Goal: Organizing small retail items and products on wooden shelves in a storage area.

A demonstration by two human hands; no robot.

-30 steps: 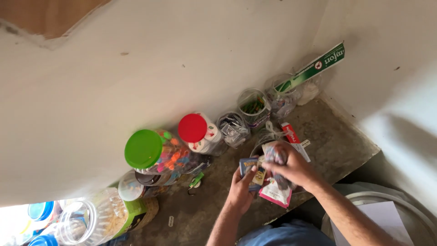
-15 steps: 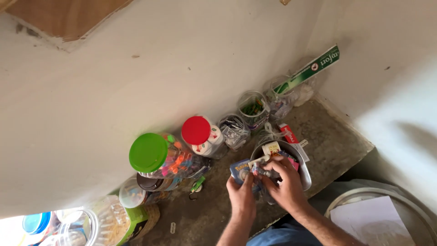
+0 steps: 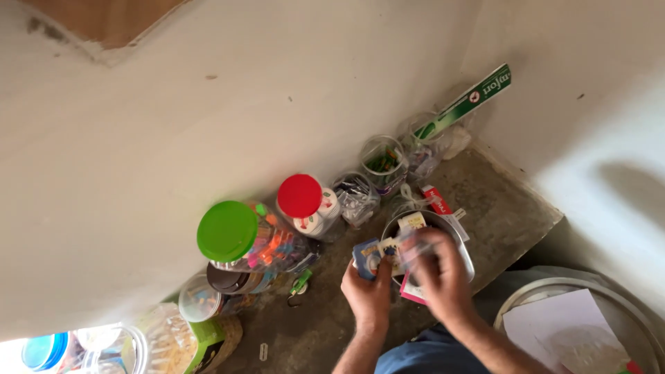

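Both hands (image 3: 409,277) have dropped lower, gripping small packets (image 3: 377,255).

Jars (image 3: 298,208) stand in a row along the wall (image 3: 173,118). A bowl (image 3: 463,251) sits before them, right of the row's middle. It seems to hold packets (image 3: 413,223), though both hands blur over it.

In front of me a pale plastered wall (image 3: 208,118) rises behind a rough grey concrete ledge (image 3: 499,201). A second white wall (image 3: 596,138) meets it at the ledge's far right corner. Soft daylight falls across both, with bright glare at the ledge's left end.
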